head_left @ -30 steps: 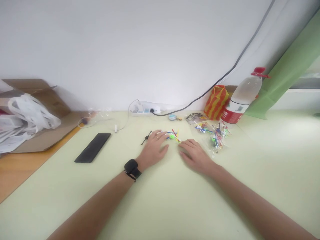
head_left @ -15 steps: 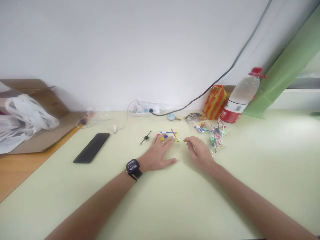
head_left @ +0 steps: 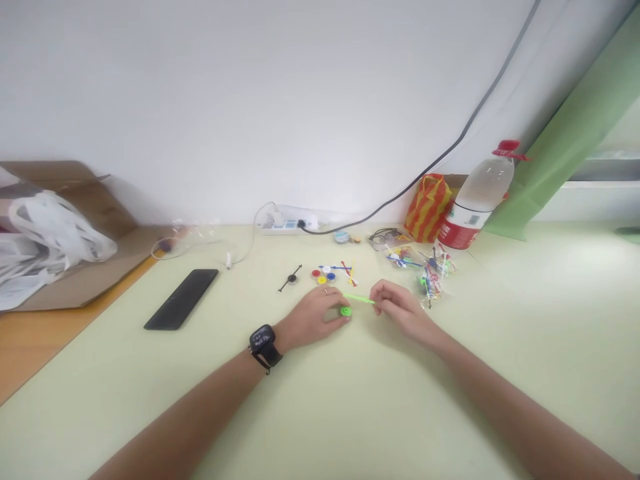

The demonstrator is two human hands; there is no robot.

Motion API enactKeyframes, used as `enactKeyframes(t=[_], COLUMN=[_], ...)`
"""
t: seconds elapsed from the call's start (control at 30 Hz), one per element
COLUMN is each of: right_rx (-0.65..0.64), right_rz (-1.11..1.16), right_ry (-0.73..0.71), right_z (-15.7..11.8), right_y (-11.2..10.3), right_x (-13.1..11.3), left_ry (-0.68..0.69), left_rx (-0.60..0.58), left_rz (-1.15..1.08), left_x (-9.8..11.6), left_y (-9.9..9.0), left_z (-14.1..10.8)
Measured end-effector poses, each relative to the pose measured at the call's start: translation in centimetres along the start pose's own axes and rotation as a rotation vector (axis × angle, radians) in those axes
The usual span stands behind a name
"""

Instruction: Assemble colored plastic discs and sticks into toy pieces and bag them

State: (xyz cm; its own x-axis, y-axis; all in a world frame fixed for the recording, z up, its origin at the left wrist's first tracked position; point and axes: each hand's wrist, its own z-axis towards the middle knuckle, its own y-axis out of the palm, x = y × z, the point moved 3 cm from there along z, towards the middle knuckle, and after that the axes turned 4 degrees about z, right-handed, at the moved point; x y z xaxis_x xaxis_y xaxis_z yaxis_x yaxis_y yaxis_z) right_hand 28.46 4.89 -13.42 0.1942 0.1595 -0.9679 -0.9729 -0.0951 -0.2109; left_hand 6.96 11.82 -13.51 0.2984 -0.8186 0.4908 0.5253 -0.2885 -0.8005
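My left hand [head_left: 315, 319], with a black watch at its wrist, has its thumb and a fingertip closed around a small bright green round base [head_left: 346, 311] on the table. My right hand [head_left: 400, 311] pinches one end of a thin light green arrow pointer [head_left: 358, 298], whose other end reaches close to my left fingers. Behind them lie red, yellow, white and blue round bases [head_left: 331, 276] beside loose blue, red and yellow pointers [head_left: 345, 267]. To the left of these, a black pointer sits on its own base [head_left: 292, 279].
A black phone-like slab [head_left: 181, 299] lies left. Plastic bags of coloured spinner parts [head_left: 434, 275], a striped bag [head_left: 427, 208] and a tilted bottle [head_left: 477, 200] stand at the right. A power strip [head_left: 290, 223] runs along the wall; an open cardboard box [head_left: 125, 257] is far left.
My left hand has drawn back from the coloured bases and now grips the green base. My right hand has moved slightly nearer to me with the green pointer.
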Motion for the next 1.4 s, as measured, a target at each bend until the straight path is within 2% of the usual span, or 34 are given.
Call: enactKeyframes(t=[0.1, 0.23, 0.33, 0.63, 0.77, 0.97, 1.13, 1.27, 1.4], right_rx=[-0.148, -0.212, -0.181, -0.072, -0.053, -0.054, -0.039, -0.029, -0.054], right_rz=[0.057, 0.022, -0.092, -0.431, -0.467, -0.455, -0.458, -0.407, -0.233], right_ry=[0.023, -0.017, -0.073, -0.183, -0.251, -0.29, -0.321, -0.225, -0.11], right_z=[-0.4, -0.8, -1.0, -1.1, -1.1, -1.1, -0.9, -0.9, -0.9], right_y=[1.5, 2.6, 2.7, 2.1, 1.9, 1.9, 1.9, 1.8, 1.7], right_x=[-0.2, -0.2, -0.1, 0.3, 0.4, 0.2, 0.3, 0.4, 0.3], left_ry=[-0.087, -0.206, -0.241, -0.24, -0.245, -0.229, -0.18, -0.105, -0.073], left_rx=[0.0, -0.004, -0.012, -0.017, 0.031, 0.034, 0.079, 0.101, 0.085], left_rz=[-0.1, -0.285, -0.406, -0.498, -0.528, -0.539, -0.439, -0.316, -0.26], left_x=[0.0, 0.5, 1.0, 1.7, 1.4, 0.9, 0.9, 1.3, 1.8], left_y=[0.0, 0.3, 0.7, 0.6, 0.7, 1.0, 0.8, 0.5, 0.3], left_z=[0.0, -0.1, 0.0, 0.2, 0.2, 0.1, 0.0, 0.0, 0.0])
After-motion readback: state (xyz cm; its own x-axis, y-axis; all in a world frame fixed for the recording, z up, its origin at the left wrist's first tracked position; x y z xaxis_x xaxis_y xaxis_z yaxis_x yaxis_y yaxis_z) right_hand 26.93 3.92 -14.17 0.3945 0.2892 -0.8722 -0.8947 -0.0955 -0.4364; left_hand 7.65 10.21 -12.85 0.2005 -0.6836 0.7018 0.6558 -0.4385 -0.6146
